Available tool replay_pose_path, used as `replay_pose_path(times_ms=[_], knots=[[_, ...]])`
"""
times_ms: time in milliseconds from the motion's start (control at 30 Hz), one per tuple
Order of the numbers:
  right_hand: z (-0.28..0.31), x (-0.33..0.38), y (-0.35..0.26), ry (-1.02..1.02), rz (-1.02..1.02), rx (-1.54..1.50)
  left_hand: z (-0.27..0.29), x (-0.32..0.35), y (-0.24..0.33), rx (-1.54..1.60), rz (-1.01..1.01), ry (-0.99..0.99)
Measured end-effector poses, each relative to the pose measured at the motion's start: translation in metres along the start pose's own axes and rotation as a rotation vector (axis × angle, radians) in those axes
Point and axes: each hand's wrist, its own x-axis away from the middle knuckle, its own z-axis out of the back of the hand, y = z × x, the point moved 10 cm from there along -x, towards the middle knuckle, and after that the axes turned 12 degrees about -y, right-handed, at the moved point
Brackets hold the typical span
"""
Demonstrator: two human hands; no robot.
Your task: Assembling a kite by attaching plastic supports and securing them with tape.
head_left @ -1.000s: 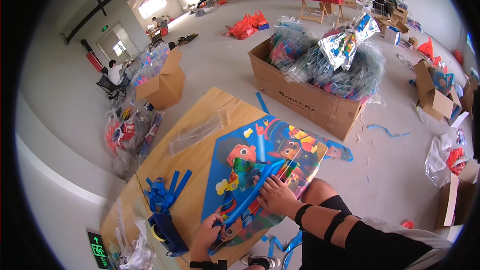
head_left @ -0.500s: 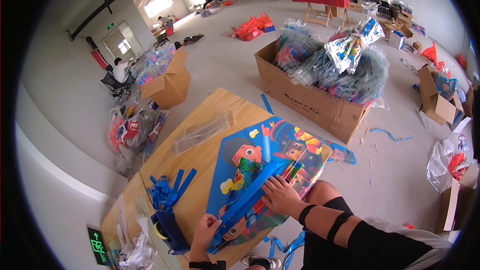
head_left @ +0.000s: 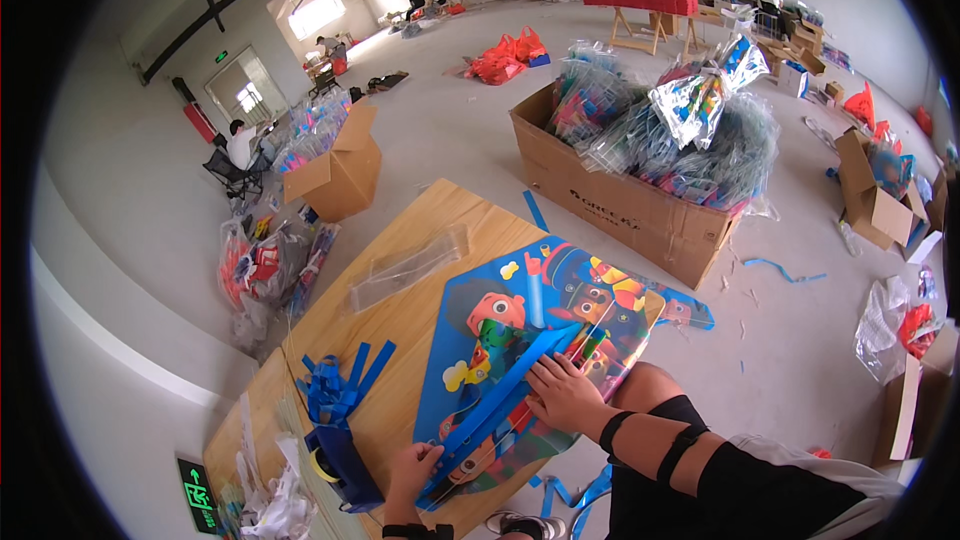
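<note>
The wooden table runs from the centre of the frame to its lower left; the printed cartoon sheet lies on it at centre, its right part reaching past the table edge. That overhang could drag the sheet off square or crease it if the pressing eases. Slanting across the sheet, the blue strip seems narrow and springy enough to twist or lift if pulled unevenly at one end. At lower left, the tape dispenser stands close by the left forearm, so an outward elbow could knock it; the ribbon bundle just above it could snag. The right hand lies flat, fingers extended, beside the strip's upper half; too much sideways push there could shift both layers. The left hand has its fingers drawn narrow at the strip's lower end; whether it grips the strip, I cannot tell, and a loose hold could let that end slip.
</note>
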Motion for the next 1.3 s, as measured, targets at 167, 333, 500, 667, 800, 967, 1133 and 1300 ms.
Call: replay_pose_path(times_ms=[167, 333, 500, 667, 800, 967, 1133, 1300], knots=[[0.0, 0.001, 0.0, -0.002, 0.002, 0.002, -0.004, 0.0, -0.006, -0.181, 0.015, -0.007], [0.0, 0.001, -0.001, -0.01, 0.002, 0.014, -0.005, 0.005, 0.011, -0.432, -0.083, 0.124], [0.0, 0.002, -0.001, -0.009, 0.0, 0.012, -0.009, 0.015, 0.033, -0.519, -0.215, 0.247], [-0.002, 0.002, 0.001, -0.01, 0.0, 0.009, -0.008, 0.015, 0.029, -0.551, -0.234, 0.339], [0.0, 0.002, 0.0, -0.001, 0.002, 0.016, -0.007, 0.022, 0.035, -0.622, -0.256, 0.409], [0.0, 0.001, 0.0, -0.001, 0.003, 0.012, -0.006, 0.026, 0.035, -0.608, -0.242, 0.479], [-0.001, 0.0, -0.001, -0.004, 0.004, 0.023, -0.007, 0.041, 0.051, -0.601, -0.358, 0.616], [0.0, 0.0, -0.002, -0.021, 0.004, 0.02, -0.056, 0.047, 0.093, -1.125, -0.687, 0.413]])
